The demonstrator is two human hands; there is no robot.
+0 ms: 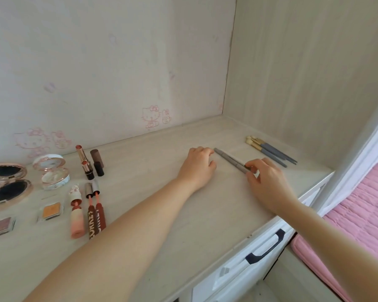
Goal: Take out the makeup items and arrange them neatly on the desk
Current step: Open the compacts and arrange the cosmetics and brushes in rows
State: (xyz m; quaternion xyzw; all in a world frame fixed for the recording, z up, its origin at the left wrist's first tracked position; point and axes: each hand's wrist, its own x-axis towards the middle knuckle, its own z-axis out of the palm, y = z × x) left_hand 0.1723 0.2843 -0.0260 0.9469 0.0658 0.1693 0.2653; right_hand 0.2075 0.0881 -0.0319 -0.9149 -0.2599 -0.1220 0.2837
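Right hand pinching near end of grey pens mid-tabletop, left hand loosely curled, fingertips at their far end, brushes at 2 o'clock, lipsticks at 9 o'clock

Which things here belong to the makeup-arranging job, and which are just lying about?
Job: two slim grey makeup pens, right hand pinching their near end, left hand at the far end; blue-grey-handled brushes; rose-gold lipsticks; round open compacts; brown lip-gloss tubes; small square eyeshadow pans.
Bystanders: pink quilted bedding; white drawer with black handle.
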